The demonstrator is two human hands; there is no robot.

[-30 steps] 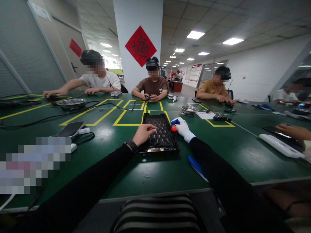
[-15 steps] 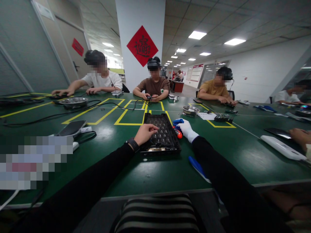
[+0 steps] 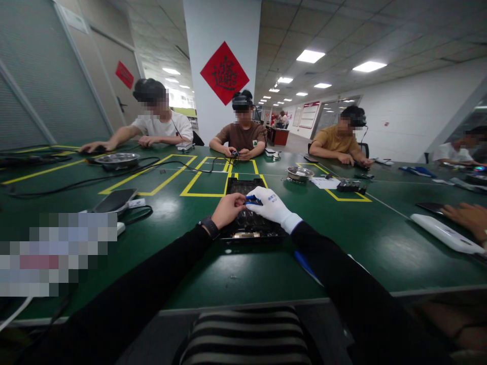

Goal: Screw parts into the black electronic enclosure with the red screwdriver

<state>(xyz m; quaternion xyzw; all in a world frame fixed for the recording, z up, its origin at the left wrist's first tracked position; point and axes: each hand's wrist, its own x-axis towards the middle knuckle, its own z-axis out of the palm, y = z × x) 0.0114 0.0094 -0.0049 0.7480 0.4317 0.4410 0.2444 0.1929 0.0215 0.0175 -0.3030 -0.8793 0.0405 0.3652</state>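
Observation:
A black open tray-like casing lies on the green table in front of me. Over its middle, my bare left hand has its thumb and fingertips pinched together; whatever is between them is too small to make out. My right hand, in a white glove with blue fingertips, meets the left fingertips from the right. Its fingers are closed too, and anything they grip is hidden. A metal strip shows along the near edge of the casing.
A blue-and-white glove lies by my right forearm. Metal bowls, black parts, a phone, a white device and cables are around. Several people sit at the table, one hand at the right edge.
My right hand has moved left from beside the casing to over it, meeting my left hand. The red-orange object seen by the casing's right side is now out of sight.

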